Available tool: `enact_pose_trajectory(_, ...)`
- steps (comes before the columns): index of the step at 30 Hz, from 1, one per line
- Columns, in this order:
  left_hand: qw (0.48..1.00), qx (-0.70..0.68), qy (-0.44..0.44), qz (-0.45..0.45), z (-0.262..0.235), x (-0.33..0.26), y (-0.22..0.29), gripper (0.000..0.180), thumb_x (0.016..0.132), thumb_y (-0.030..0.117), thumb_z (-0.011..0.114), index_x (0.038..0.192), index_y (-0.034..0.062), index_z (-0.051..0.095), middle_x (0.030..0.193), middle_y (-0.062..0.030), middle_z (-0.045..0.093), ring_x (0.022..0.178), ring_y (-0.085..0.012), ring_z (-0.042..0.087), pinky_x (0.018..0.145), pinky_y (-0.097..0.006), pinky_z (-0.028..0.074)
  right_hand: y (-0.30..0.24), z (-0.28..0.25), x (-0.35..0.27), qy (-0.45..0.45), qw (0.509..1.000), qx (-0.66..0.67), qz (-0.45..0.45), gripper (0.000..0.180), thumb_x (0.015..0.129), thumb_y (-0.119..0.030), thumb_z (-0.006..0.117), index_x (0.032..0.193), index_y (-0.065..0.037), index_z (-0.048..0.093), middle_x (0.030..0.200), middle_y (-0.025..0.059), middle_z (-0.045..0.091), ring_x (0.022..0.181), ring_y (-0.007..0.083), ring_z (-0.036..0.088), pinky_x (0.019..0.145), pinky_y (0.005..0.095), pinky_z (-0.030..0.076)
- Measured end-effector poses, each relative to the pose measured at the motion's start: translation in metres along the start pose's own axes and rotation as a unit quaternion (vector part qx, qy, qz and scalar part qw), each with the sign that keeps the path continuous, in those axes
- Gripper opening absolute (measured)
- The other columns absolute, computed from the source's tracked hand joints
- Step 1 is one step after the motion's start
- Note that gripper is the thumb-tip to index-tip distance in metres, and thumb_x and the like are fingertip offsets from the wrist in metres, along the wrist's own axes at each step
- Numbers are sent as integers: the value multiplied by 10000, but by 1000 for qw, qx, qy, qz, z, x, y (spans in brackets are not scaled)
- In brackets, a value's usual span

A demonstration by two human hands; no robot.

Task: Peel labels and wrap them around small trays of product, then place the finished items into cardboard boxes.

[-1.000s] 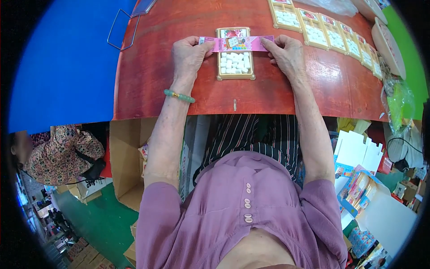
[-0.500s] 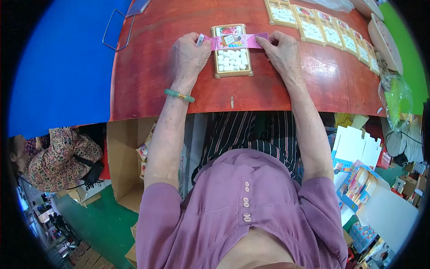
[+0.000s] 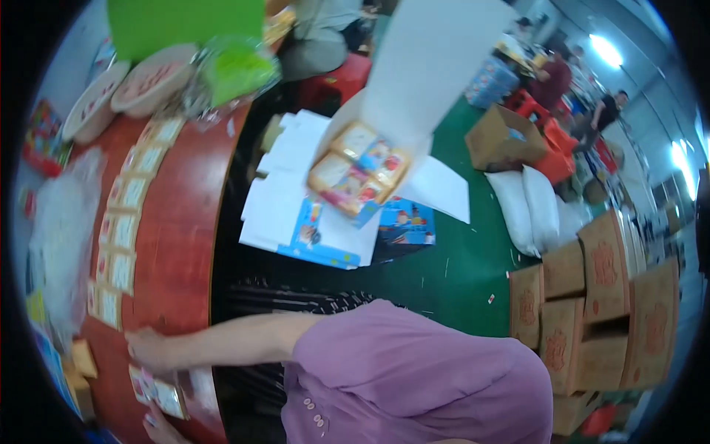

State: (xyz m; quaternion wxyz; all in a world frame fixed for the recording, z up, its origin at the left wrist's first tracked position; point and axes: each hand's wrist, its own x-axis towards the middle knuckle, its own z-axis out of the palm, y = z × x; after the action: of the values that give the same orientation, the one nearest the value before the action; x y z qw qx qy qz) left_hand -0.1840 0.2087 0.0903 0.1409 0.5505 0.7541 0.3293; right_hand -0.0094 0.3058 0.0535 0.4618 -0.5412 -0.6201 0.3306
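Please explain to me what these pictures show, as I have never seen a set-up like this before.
There is no robot here, only a person with two bare hands. Every picture comes from the left of two fisheye cameras worn on the head, so straight edges look bent. On the red table is a row of shallow trays with white pieces, two pale tubs near its far end and clear plastic alongside. The right hand is beside a separate tray; the left hand has its fingers at that tray's edge. Blur hides whether either hand grips it.
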Motion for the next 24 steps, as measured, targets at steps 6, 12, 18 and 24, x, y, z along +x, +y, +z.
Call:
enact_pose_trajectory(6, 983, 70, 77, 152, -10, -25, 44, 561, 717, 511, 723, 572, -9, 572, 561, -195, 548, 504, -329, 508, 524, -447, 427, -37, -60, -16, -132, 985, -112, -16, 372, 642, -97, 646, 953, 72, 529, 1012, 283, 528, 916, 425, 564, 770, 471, 476)
enact_pose_trajectory(12, 985, 95, 13, 143, -6, -8, 11, 424, 774, 392, 687, 657, 4, 564, 638, -160, 587, 594, -312, 556, 558, -402, 459, -64, -52, -9, -188, 903, -323, -213, 243, 801, -232, 540, 964, -56, 580, 1025, 154, 574, 1043, 277, 533, 846, 412, 427)
enact_pose_trajectory(18, 765, 447, 96, 455, 15, 32, -87, 415, 809, 303, 680, 606, -14, 504, 547, -129, 521, 531, -266, 505, 505, -402, 413, -20, 22, -58, -95, 839, -188, -502, 585, 894, -579, 398, 1087, -55, 573, 1051, 147, 577, 1052, 271, 503, 925, 520, 372)
enact_pose_trajectory(24, 953, -72, 85, 283, 32, -17, 101, 470, 781, 287, 737, 578, -36, 462, 508, -136, 471, 487, -244, 427, 469, -395, 377, 96, -10, 44, 264, 418, -690, -529, 732, 864, -655, 382, 1176, -11, 531, 1199, 124, 558, 1183, 258, 449, 983, 525, 322)
